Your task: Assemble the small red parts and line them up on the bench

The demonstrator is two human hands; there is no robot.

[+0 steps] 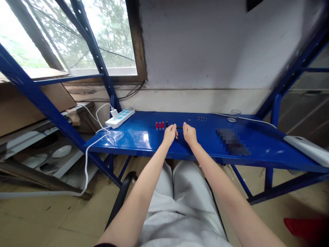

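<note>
My left hand (170,134) and my right hand (189,133) rest side by side on the blue metal table (144,137). Both have their fingers curled, and between them they hold a thin dark rod-like item (179,128) that I cannot make out further. Just left of my left hand stands a short row of small red cylinders (159,125) with one black one (166,124) at its right end. A cluster of tiny dark parts (202,118) lies farther back, to the right of my hands.
A white power strip (120,117) with a plugged charger and white cable sits at the table's back left. A clear glass (233,115) stands back right, a white device (307,149) at the right edge. Blue rack posts flank the table; cardboard and shelves at left.
</note>
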